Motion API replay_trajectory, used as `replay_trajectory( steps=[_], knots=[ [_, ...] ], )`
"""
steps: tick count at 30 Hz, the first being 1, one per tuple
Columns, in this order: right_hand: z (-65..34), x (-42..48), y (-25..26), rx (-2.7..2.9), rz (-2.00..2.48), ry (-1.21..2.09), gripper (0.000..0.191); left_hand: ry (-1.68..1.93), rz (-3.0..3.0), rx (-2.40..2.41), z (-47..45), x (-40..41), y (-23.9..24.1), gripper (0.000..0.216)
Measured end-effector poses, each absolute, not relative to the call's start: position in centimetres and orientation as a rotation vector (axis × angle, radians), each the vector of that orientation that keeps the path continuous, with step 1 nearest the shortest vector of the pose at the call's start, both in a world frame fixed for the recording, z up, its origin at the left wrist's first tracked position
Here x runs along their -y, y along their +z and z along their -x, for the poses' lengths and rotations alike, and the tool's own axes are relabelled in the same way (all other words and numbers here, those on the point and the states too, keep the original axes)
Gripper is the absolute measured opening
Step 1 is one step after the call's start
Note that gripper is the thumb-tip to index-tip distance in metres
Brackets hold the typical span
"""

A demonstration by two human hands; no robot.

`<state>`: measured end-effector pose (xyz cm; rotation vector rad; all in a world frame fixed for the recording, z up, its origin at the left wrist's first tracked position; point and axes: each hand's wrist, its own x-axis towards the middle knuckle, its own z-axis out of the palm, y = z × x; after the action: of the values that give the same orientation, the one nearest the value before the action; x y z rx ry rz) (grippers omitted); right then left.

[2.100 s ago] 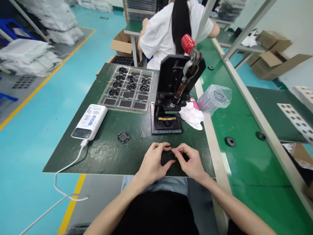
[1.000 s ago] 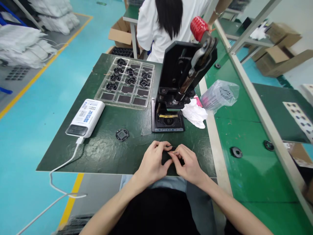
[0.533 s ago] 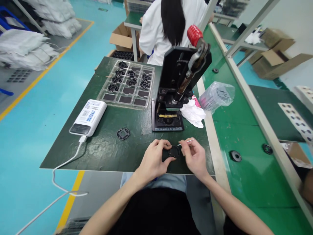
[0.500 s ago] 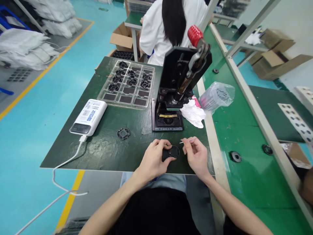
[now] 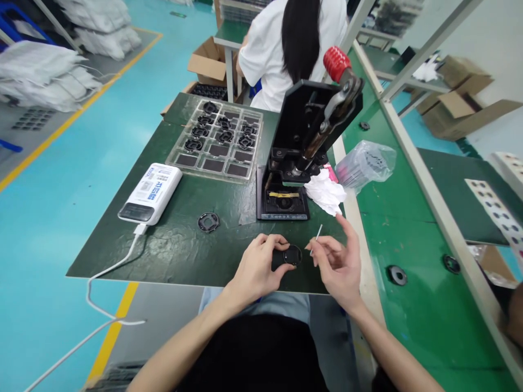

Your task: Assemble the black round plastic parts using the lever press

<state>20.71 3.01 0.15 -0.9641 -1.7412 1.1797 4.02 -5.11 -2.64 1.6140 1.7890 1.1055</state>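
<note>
Near the front edge of the green table, my left hand (image 5: 261, 264) is closed around a black round part (image 5: 292, 255), its dark face turned up. To the right of it, my right hand (image 5: 339, 261) pinches a thin pale stick (image 5: 316, 239) between thumb and fingers, with the index finger raised. The stick and the round part are apart. Behind my hands stands a black hand press (image 5: 284, 204) with a red-wrapped lever grip (image 5: 336, 62). A black ring-shaped part (image 5: 208, 222) lies flat on the table to the left.
A clear tray (image 5: 192, 167) with several black parts stands at the back left, a white power bank (image 5: 150, 194) with a cable nearer. Crumpled tissue (image 5: 326, 191) and a plastic bag (image 5: 365, 164) lie right of the press. Parts (image 5: 397, 275) rest on the green conveyor. A person (image 5: 265, 51) sits ahead.
The stick in my right hand has swung from nearly level to steeply upright, and that hand's index finger has lifted. My left hand keeps its hold. The view has shifted slightly.
</note>
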Motion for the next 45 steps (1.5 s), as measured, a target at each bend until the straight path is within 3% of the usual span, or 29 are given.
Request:
replay_trajectory(
  steps=[3,9,14,26,39,45],
  knots=[
    [-20.7,-2.9,0.4,1.787,0.94,1.283,0.023,1.101,-1.609,-1.788,-4.0,5.1,-2.6,0.049],
    [-20.3,-3.0,0.2,1.751,0.97,1.532,0.023,1.084,-1.613,-1.792,-4.0,5.2,-2.6,0.05],
    [-19.5,-2.9,-0.8,1.753,0.921,1.422,0.029,1.08,-1.631,-1.8,-4.0,5.2,-2.7,0.053],
    [-19.9,-2.4,-2.2,1.998,0.895,1.278,0.013,1.079,-1.647,-1.809,-4.0,5.2,-2.9,0.052],
    [-19.9,-2.4,-2.2,2.049,0.827,1.187,0.012,1.095,-1.662,-1.808,-4.0,5.2,-2.9,0.051],
    [-19.7,-2.3,-1.7,2.163,0.711,0.968,0.015,1.096,-1.639,-1.81,-4.1,5.2,-2.9,0.051]
  ],
)
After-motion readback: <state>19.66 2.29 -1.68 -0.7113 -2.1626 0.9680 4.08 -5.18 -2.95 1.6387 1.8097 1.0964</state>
